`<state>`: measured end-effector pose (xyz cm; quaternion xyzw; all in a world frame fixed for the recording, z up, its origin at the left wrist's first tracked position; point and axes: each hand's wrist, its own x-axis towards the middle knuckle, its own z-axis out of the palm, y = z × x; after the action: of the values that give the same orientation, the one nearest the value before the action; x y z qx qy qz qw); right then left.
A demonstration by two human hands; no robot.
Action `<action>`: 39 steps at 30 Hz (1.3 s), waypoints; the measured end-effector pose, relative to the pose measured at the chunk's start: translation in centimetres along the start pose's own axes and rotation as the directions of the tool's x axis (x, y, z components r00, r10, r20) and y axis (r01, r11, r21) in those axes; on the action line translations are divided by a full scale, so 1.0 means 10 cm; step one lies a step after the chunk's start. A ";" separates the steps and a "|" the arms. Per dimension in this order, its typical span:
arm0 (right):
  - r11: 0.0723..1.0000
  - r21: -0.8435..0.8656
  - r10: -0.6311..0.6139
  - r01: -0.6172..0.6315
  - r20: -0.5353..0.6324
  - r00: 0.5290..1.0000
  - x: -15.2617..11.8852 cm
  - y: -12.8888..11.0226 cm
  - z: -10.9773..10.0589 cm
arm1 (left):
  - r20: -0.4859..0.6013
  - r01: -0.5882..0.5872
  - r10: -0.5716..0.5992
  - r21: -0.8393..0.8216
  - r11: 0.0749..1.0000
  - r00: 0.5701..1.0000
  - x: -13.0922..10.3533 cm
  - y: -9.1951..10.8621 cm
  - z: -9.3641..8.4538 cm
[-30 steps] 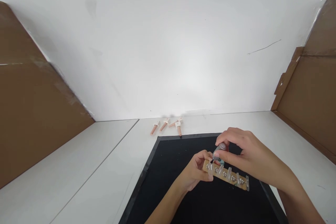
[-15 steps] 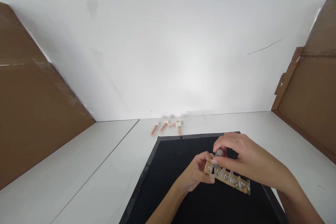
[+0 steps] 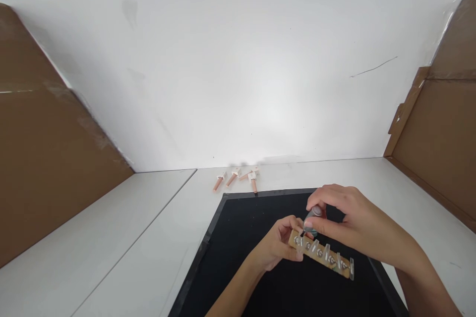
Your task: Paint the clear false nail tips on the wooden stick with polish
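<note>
A narrow wooden strip [image 3: 323, 256] with several clear false nail tips standing along it is tilted over the black mat. My left hand [image 3: 281, 246] grips its left end, thumb in front and fingers behind. In my right hand [image 3: 344, 213], the thumb and fingers are closed on the grey cap [image 3: 313, 215] of what looks like a nail polish brush. The cap leans over the strip's left end, beside the leftmost nail tip [image 3: 300, 243]. A small dark greenish part shows just under the cap; the fingers partly hide it.
Several pinkish sticks with white block ends [image 3: 232, 177] lie on the white table beyond the black mat [image 3: 241, 223]. Brown cardboard panels stand at the left [image 3: 48, 133] and right [image 3: 439, 133]. A white wall [image 3: 223, 59] rises behind.
My right hand has shifted slightly right with the grey cap, which now leans more to the right. My left hand and the strip have barely moved.
</note>
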<state>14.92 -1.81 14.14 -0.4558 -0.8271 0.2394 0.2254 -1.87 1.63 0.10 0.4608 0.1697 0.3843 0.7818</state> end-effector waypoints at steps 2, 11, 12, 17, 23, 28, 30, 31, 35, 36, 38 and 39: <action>1.000 0.011 -0.006 0.006 0.016 1.000 -0.01 -0.01 -0.01 | -0.017 0.009 -0.009 0.017 1.000 1.000 0.00 0.01 0.00; 0.996 -0.001 -0.085 0.086 0.080 0.993 0.04 -0.09 -0.02 | -0.059 0.039 -0.037 0.033 0.999 0.998 0.01 0.06 0.04; 0.996 -0.004 -0.085 0.085 0.082 0.993 0.04 -0.09 -0.02 | -0.058 0.038 -0.036 0.031 0.999 0.998 0.01 0.06 0.04; 0.998 -0.027 -0.058 0.060 0.052 0.997 0.03 -0.03 0.01 | -0.042 0.025 -0.025 0.014 1.000 0.999 0.00 0.04 0.04; 0.999 -0.038 -0.026 0.026 -0.019 0.999 0.03 0.01 0.01 | -0.005 0.031 -0.031 -0.001 1.000 1.000 -0.02 0.03 0.02; 0.999 0.002 -0.038 0.038 -0.023 0.999 0.02 -0.03 0.00 | -0.015 0.028 -0.028 -0.005 1.000 0.999 -0.03 0.06 0.03; 0.998 0.015 -0.057 0.057 0.002 0.998 0.01 -0.06 -0.01 | -0.035 0.023 -0.023 0.008 1.000 0.999 -0.03 0.07 0.04; 0.998 0.019 -0.068 0.068 0.014 0.998 0.01 -0.07 -0.01 | -0.049 0.020 -0.019 0.016 1.000 0.999 -0.02 0.07 0.04; 0.996 0.010 -0.085 0.085 0.053 0.995 0.02 -0.12 -0.03 | -0.079 0.029 -0.026 0.035 0.999 0.997 0.00 0.07 0.05; 0.996 0.004 -0.085 0.085 0.059 0.995 0.03 -0.13 -0.03 | -0.078 0.033 -0.030 0.037 0.999 0.997 0.00 0.07 0.06; 0.996 -0.014 -0.083 0.084 0.060 0.995 0.03 -0.13 -0.03 | -0.070 0.028 -0.025 0.039 0.999 0.997 0.00 0.08 0.07; 0.996 -0.020 -0.082 0.084 0.057 0.995 0.03 -0.12 -0.02 | -0.063 0.022 -0.020 0.042 0.999 0.998 0.00 0.08 0.08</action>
<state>14.10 -2.05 15.09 -0.4167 -0.8540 0.2331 0.2068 -1.76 1.38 1.24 0.4631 0.2071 0.3866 0.7702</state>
